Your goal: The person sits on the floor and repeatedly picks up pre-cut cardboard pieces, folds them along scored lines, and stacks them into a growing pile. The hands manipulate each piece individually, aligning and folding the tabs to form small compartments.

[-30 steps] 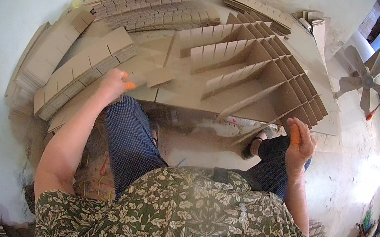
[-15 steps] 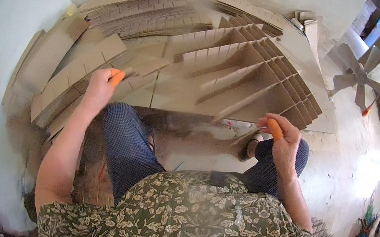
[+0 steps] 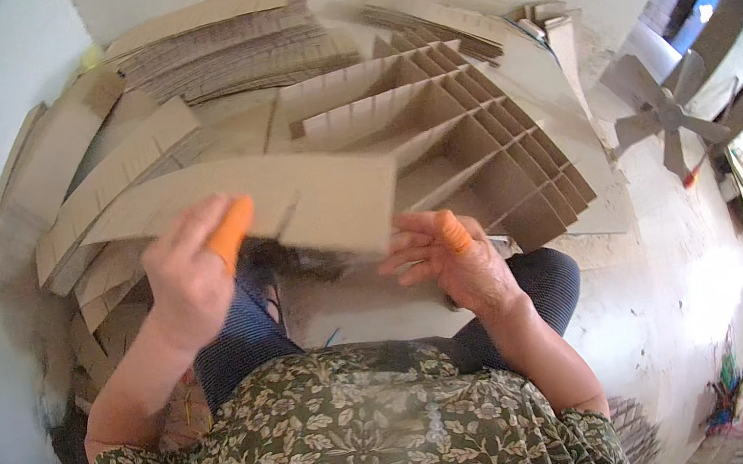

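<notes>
While the left hand grips a slotted cardboard strip, the right hand seems to touch its edge with loosely spread fingers, above the cardboard grid.

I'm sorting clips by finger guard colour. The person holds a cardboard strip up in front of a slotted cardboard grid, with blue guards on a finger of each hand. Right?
Not quite: the finger guards are orange, not blue, as the head view shows. The rest stands: the left hand holds the cardboard strip up in front of the cardboard grid, with the right hand at its lower edge.

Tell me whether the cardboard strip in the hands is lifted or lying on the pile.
Lifted: the left hand grips the cardboard strip clear above the lap, right hand at its lower edge.
</notes>
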`<move>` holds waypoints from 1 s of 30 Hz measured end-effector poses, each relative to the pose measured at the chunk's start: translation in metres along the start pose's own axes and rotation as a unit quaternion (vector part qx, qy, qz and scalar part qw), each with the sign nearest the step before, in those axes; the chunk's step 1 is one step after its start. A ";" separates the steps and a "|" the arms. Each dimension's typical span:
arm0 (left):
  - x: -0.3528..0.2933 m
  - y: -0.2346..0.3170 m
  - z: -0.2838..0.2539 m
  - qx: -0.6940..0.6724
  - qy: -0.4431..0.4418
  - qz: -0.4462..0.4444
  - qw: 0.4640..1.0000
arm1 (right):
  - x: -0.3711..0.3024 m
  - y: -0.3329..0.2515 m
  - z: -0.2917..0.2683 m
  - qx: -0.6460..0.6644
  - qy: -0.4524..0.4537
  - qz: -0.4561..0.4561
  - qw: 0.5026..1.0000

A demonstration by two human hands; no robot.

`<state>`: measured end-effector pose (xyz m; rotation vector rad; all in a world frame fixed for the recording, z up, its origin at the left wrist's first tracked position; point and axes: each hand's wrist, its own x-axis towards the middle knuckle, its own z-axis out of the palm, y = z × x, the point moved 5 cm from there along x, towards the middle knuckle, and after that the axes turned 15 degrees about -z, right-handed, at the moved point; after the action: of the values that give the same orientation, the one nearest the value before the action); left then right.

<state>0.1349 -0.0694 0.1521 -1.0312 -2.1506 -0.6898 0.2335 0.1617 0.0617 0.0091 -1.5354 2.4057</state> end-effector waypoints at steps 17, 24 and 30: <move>-0.092 -0.015 0.132 -0.211 -0.235 -0.115 0.942 | -0.091 -0.092 -0.154 -0.301 0.357 -0.327 0.822; -0.111 -0.015 0.145 -0.217 -0.364 -0.130 0.896 | -0.087 -0.076 -0.141 -0.534 0.321 -0.236 0.745; -0.125 -0.017 0.157 -0.148 -0.436 -0.127 0.879 | -0.086 -0.072 -0.143 -0.566 0.288 -0.243 0.734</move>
<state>0.1308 -0.0301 -0.0453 -1.4218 -3.0699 -0.7807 0.3542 0.2969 0.0506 -0.4661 -2.0169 0.6811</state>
